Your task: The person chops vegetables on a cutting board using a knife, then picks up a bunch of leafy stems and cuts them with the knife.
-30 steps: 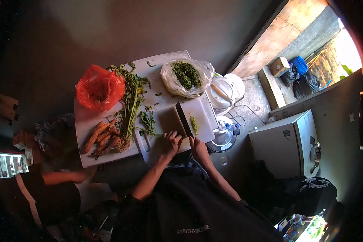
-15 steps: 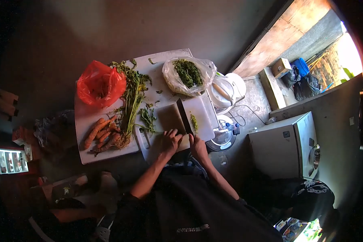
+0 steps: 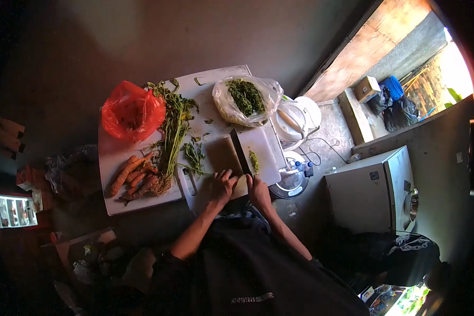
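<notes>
My right hand (image 3: 258,191) is closed around the handle of a kitchen knife. The knife's broad dark blade (image 3: 240,152) points away from me over the white cutting board (image 3: 266,141). Just left of the blade, my left hand (image 3: 224,185) has its fingers curled down on a leafy green stalk. The stalk's leaves (image 3: 194,157) stick out to the left, while its gripped end is hidden under the fingers. Chopped green pieces (image 3: 254,161) lie in a short row on the board, right of the blade.
Carrots (image 3: 134,176), a bunch of leafy greens with roots (image 3: 175,129) and a red plastic bag (image 3: 133,111) occupy the table's left side. A clear bag of chopped greens (image 3: 246,98) stands behind the board. White appliances (image 3: 292,124) are beside the table's right edge; a small fridge (image 3: 361,184) is farther right.
Both hands and the knife stay nearly in place, with the view shifting slightly. At the lower left, another person's limb and light-coloured footwear have gone from sight.
</notes>
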`<action>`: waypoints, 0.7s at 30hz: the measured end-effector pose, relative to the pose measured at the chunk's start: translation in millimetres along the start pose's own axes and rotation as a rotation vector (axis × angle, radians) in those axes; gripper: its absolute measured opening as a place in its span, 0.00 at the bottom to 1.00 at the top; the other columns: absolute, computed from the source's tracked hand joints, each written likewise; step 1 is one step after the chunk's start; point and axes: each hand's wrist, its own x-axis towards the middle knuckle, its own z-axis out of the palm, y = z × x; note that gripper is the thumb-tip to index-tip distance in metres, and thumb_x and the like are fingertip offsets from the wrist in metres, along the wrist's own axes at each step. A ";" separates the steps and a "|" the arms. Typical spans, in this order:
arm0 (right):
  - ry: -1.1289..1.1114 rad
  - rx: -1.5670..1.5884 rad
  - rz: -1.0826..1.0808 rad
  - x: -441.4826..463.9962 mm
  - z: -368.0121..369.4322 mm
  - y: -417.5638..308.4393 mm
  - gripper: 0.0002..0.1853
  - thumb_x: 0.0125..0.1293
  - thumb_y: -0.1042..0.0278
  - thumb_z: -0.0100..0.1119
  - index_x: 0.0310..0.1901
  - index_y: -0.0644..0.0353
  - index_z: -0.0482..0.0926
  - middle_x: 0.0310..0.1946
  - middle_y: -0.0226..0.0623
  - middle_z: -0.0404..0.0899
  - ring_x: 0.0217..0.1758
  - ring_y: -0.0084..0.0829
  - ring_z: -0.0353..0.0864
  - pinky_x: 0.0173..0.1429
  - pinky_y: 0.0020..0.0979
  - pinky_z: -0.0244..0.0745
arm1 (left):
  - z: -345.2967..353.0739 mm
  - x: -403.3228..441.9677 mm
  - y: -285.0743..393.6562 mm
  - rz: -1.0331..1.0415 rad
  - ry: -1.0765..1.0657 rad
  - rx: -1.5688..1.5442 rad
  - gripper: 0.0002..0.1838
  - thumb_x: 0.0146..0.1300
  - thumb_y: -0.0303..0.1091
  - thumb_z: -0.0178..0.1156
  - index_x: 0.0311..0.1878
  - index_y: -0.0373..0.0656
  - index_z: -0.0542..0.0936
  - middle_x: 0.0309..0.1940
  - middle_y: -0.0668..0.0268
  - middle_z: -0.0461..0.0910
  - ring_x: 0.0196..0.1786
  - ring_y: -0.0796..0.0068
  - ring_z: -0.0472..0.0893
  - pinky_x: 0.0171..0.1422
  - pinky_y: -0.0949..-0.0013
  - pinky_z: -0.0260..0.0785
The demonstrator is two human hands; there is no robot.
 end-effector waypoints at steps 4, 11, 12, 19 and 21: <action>-0.035 -0.001 -0.067 10.0 -7.2 -2.4 0.23 0.75 0.54 0.48 0.34 0.70 0.77 0.27 0.68 0.76 0.38 0.66 0.77 0.36 0.57 0.69 | -2.2 2.3 2.2 0.035 0.090 -0.003 0.05 0.58 0.36 0.62 0.33 0.47 0.82 0.32 0.63 0.75 0.41 0.60 0.77 0.44 0.57 0.65; -0.071 -0.051 0.125 -4.2 -8.7 -6.3 0.24 0.74 0.50 0.47 0.33 0.69 0.75 0.27 0.67 0.77 0.40 0.67 0.77 0.40 0.58 0.70 | 1.7 1.8 -2.2 -0.041 -0.044 -0.021 0.05 0.59 0.35 0.60 0.36 0.47 0.83 0.33 0.63 0.76 0.42 0.60 0.77 0.45 0.57 0.65; -0.034 -0.047 0.118 -5.0 -5.0 -9.7 0.24 0.74 0.50 0.47 0.34 0.68 0.76 0.27 0.67 0.77 0.39 0.67 0.77 0.41 0.59 0.70 | 2.4 0.8 -2.2 -0.033 -0.058 0.025 0.06 0.59 0.35 0.60 0.36 0.46 0.83 0.33 0.63 0.76 0.42 0.60 0.77 0.45 0.57 0.66; -0.062 0.003 0.007 13.3 -9.9 -8.1 0.25 0.74 0.51 0.48 0.33 0.71 0.75 0.26 0.66 0.76 0.37 0.66 0.78 0.39 0.59 0.69 | 15.6 -3.7 -11.5 0.000 -0.031 -0.010 0.05 0.57 0.35 0.61 0.34 0.46 0.81 0.33 0.62 0.76 0.42 0.60 0.77 0.45 0.57 0.67; -0.072 0.013 0.029 5.8 -14.5 -6.3 0.25 0.74 0.50 0.48 0.33 0.71 0.75 0.25 0.66 0.76 0.36 0.66 0.78 0.39 0.58 0.70 | 20.4 -2.6 -13.4 0.000 0.022 -0.048 0.05 0.59 0.35 0.60 0.34 0.47 0.82 0.33 0.62 0.76 0.42 0.60 0.77 0.44 0.57 0.67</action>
